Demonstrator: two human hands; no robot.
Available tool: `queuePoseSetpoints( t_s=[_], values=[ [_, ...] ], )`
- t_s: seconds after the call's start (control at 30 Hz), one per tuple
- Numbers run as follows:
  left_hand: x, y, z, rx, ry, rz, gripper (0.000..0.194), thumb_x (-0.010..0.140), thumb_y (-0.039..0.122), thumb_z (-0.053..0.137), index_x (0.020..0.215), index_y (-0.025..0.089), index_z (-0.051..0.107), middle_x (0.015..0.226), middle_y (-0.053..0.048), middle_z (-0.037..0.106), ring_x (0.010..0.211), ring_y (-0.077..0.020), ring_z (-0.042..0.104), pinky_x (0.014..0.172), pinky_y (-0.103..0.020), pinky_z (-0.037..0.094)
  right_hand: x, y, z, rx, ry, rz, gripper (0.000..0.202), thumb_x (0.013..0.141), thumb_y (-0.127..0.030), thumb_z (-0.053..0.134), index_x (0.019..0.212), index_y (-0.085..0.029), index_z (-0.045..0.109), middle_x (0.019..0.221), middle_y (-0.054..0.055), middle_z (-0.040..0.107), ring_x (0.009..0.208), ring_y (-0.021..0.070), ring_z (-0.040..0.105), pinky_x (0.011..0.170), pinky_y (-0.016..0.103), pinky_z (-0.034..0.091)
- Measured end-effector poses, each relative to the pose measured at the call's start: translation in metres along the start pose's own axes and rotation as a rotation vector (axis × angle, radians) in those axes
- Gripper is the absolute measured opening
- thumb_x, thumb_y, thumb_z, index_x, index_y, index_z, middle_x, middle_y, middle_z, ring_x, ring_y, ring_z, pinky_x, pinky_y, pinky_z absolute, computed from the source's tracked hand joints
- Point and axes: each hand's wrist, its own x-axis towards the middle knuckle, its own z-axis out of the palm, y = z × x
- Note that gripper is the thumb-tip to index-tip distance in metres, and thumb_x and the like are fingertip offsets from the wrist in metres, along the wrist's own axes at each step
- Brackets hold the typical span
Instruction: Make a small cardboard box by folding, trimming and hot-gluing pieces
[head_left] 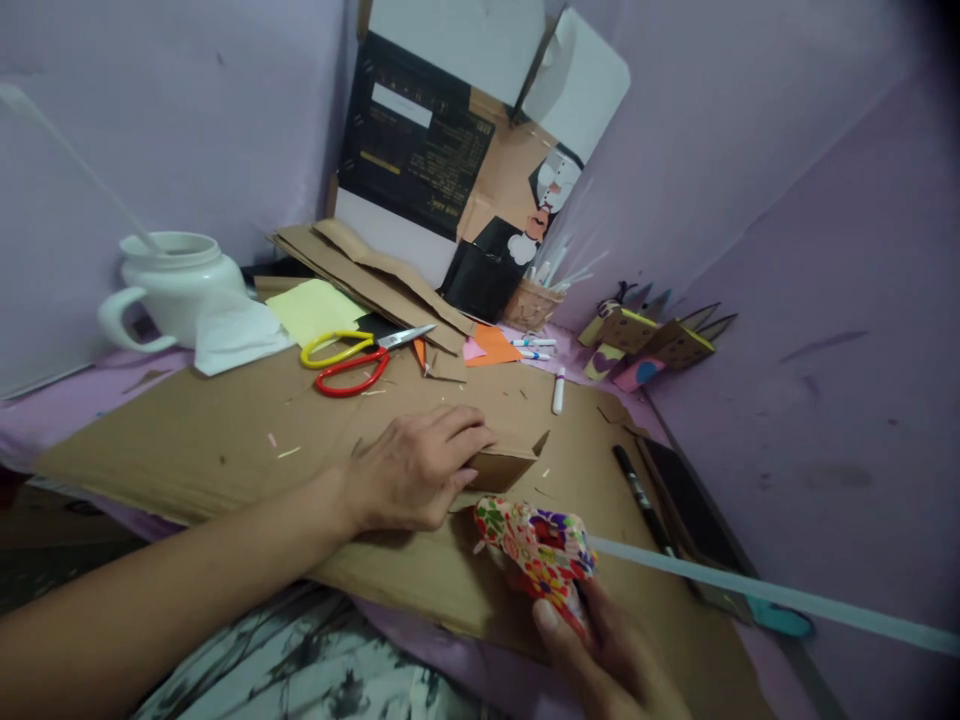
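My left hand [420, 465] is closed over a folded piece of brown cardboard [506, 468], which rests on a large flat cardboard sheet [247, 450]. Its right end sticks out past my fingers with an upturned flap. In my right hand [600, 650], at the bottom, is a flower-patterned glue gun [536, 545], its nozzle pointing left, close to the cardboard piece. A long whitish glue stick [750, 590] runs out of its back to the right edge.
Scissors [367, 360] with yellow and red handles lie beyond my left hand. Behind are a white teapot [176, 285], cardboard strips [375, 275] and an opened box [450, 140]. At right lie a black marker [641, 495] and a dark phone-like object [694, 500].
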Motion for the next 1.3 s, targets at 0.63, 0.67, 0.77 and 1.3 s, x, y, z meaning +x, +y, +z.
queuePoseSetpoints(
  t_s=[0.63,0.67,0.77,1.3],
  values=[
    [0.001,0.002,-0.002,-0.024,-0.024,-0.034,0.032,0.079,0.014,0.052,0.110,0.012,0.055,0.115,-0.014,0.058,0.105,-0.0267,0.057,0.086,-0.040,0.053,0.016,-0.020,-0.004,-0.056,-0.234,-0.073,0.052,0.079,-0.049,0.058,0.120,-0.018,0.062,0.109,0.010,0.072,0.104,0.0301,0.065,0.086,0.035,0.052],
    [0.001,0.002,-0.002,-0.024,-0.023,-0.034,0.032,0.079,0.014,0.052,0.110,0.012,0.055,0.115,-0.014,0.058,0.105,-0.0268,0.057,0.086,-0.040,0.053,0.016,-0.020,-0.004,-0.062,-0.225,-0.078,0.050,0.079,-0.048,0.058,0.119,-0.018,0.063,0.106,0.010,0.073,0.102,0.0301,0.065,0.085,0.035,0.052],
    [0.001,0.002,-0.001,-0.022,-0.022,-0.034,0.032,0.078,0.013,0.052,0.110,0.012,0.055,0.115,-0.014,0.058,0.105,-0.0268,0.057,0.085,-0.040,0.053,0.015,-0.022,-0.006,-0.076,-0.204,-0.097,0.045,0.079,-0.045,0.058,0.114,-0.019,0.066,0.098,0.010,0.075,0.095,0.0293,0.068,0.077,0.032,0.054],
    [0.001,0.001,-0.002,-0.031,-0.045,-0.043,0.033,0.079,0.014,0.051,0.112,0.013,0.054,0.117,-0.014,0.057,0.107,-0.0260,0.056,0.088,-0.040,0.052,0.014,-0.040,-0.009,-0.035,-0.204,-0.139,0.039,0.079,-0.042,0.057,0.106,-0.017,0.069,0.083,0.008,0.076,0.077,0.0262,0.069,0.069,0.029,0.054]
  ],
)
